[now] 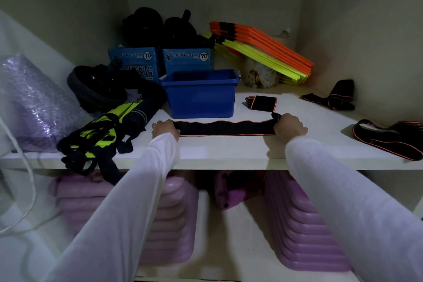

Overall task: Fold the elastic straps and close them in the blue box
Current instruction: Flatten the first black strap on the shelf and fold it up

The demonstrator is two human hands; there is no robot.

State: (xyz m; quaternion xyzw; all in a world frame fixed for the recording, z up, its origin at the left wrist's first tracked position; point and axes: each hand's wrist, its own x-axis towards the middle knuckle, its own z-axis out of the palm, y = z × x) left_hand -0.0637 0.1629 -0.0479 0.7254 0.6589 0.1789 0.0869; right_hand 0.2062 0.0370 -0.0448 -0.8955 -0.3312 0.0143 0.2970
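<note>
L hand & R hand hold strap ends, flat before blue box.

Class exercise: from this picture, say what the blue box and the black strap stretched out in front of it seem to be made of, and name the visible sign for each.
Blue box: probably moulded plastic; smooth, even blue walls with a rolled rim and a faint sheen.
Black strap: seemingly woven elastic fabric; matt, lying flat with a slightly wavy, orange-stitched edge.

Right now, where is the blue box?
In the head view, the blue box sits open mid-shelf, just behind the stretched strap, left of a folded strap.
</note>
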